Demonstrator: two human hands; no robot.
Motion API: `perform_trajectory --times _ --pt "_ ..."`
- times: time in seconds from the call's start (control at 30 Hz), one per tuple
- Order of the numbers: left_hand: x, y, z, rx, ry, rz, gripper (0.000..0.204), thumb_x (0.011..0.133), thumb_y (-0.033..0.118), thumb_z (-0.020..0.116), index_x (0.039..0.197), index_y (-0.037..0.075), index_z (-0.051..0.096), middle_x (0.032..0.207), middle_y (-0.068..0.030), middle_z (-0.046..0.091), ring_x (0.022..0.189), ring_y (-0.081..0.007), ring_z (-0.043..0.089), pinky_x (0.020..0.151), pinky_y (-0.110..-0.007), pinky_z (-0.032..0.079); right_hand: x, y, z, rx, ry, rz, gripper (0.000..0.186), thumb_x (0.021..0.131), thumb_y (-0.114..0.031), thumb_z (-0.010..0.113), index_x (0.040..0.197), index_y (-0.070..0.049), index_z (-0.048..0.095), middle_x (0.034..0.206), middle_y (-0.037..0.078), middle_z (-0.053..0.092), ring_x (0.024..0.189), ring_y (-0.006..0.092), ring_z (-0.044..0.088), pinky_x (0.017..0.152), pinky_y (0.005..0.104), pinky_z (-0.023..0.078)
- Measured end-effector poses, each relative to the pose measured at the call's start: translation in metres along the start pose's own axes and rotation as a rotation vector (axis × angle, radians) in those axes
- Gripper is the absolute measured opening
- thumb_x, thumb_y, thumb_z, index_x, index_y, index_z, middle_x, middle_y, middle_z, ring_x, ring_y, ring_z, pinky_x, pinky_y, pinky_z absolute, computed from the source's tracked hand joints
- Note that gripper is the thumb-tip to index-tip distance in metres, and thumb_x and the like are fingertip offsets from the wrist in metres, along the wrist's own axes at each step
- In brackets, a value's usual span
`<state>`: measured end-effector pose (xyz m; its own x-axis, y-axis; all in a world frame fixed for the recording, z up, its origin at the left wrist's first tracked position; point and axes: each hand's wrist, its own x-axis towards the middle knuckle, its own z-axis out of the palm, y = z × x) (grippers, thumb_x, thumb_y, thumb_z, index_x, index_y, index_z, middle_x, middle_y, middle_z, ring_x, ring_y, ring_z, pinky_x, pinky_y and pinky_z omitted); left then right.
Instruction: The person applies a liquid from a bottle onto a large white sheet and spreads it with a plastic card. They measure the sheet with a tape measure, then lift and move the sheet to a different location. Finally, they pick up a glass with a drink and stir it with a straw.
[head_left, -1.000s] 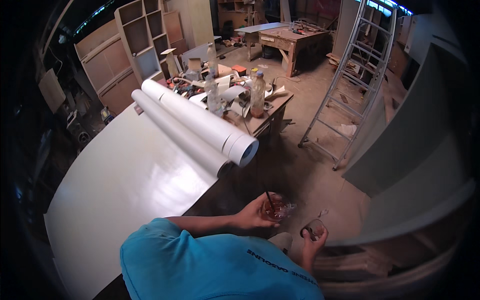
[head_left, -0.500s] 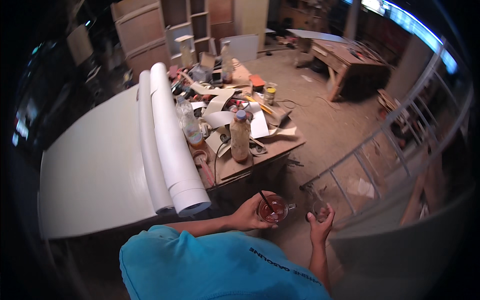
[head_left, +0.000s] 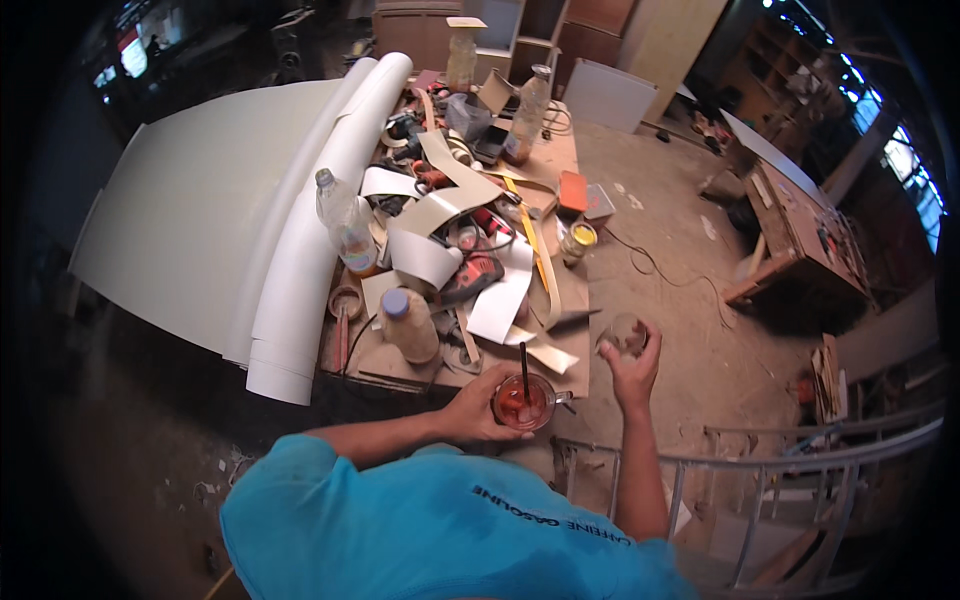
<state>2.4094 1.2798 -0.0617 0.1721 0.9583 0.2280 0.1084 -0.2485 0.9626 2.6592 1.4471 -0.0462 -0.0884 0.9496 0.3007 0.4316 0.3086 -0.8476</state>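
Observation:
My left hand (head_left: pixel 474 408) is wrapped around a clear glass mug (head_left: pixel 523 403) of reddish iced drink, with a dark straw (head_left: pixel 524 362) standing in it. The mug's handle points right, away from my palm. Off to the right, my right hand (head_left: pixel 634 374) has its fingers curled around a round see-through object (head_left: pixel 627 333); whether it is a cup or a lid, I cannot tell. Both hands are near the front edge of the cluttered workbench (head_left: pixel 567 140). Just beyond the mug stands a cloudy bottle with a blue cap (head_left: pixel 410 325).
Rolled white sheet (head_left: pixel 335 190) lies along the left. On the bench are a clear plastic bottle (head_left: pixel 347 225), curled offcuts (head_left: pixel 503 290), a red power tool (head_left: pixel 475 275) and a yellow-lidded jar (head_left: pixel 579 240). A metal ladder (head_left: pixel 760 463) lies at lower right; a wooden table (head_left: pixel 800 235) stands beyond.
The view has swung right and closer to the bench, so the bench now lies directly ahead of my hands. My right hand has risen with the round object; both grips stay the same.

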Motion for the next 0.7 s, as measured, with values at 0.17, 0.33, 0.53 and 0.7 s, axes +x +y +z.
perform_trajectory --times 0.17,0.33,0.53,0.7 --pt "0.021 -0.005 0.024 -0.121 0.284 -0.12 0.089 0.068 0.017 0.095 0.135 0.005 0.038 0.131 -0.0103 0.053 0.122 -0.0189 0.055 0.105 -0.035 0.046 0.188 0.008 0.069 -0.074 -0.311 -0.309 0.069 0.068 -0.023 0.085 0.125 -0.002 0.052 0.113 0.016 0.062 0.104 0.0291 0.063 0.092 0.0387 0.05" --pt "0.036 -0.016 0.055 -0.038 0.675 -0.228 0.088 0.066 0.017 0.096 0.131 0.005 0.038 0.128 -0.0118 0.053 0.119 -0.0204 0.057 0.101 -0.036 0.048 0.355 0.044 0.183 -0.27 -0.357 -0.386 0.063 0.069 -0.03 0.08 0.121 -0.004 0.055 0.115 0.019 0.065 0.106 0.0347 0.063 0.092 0.0436 0.05" --pt "0.06 -0.008 0.112 0.123 1.059 -0.369 0.086 0.065 0.015 0.095 0.13 0.002 0.04 0.13 -0.0139 0.051 0.122 -0.0211 0.054 0.105 -0.038 0.045 0.448 0.073 0.306 -0.524 -0.455 -0.215 0.073 0.069 -0.035 0.08 0.129 -0.003 0.052 0.119 0.02 0.068 0.113 0.0327 0.065 0.096 0.0473 0.048" --pt "0.086 0.0 0.145 0.155 1.105 -0.396 0.088 0.064 0.011 0.094 0.132 0.004 0.039 0.131 -0.0144 0.05 0.122 -0.024 0.056 0.106 -0.041 0.045 0.472 0.099 0.362 -0.626 -0.563 -0.096 0.084 0.072 -0.038 0.078 0.138 0.0 0.042 0.122 0.021 0.067 0.116 0.0321 0.065 0.1 0.0466 0.048"
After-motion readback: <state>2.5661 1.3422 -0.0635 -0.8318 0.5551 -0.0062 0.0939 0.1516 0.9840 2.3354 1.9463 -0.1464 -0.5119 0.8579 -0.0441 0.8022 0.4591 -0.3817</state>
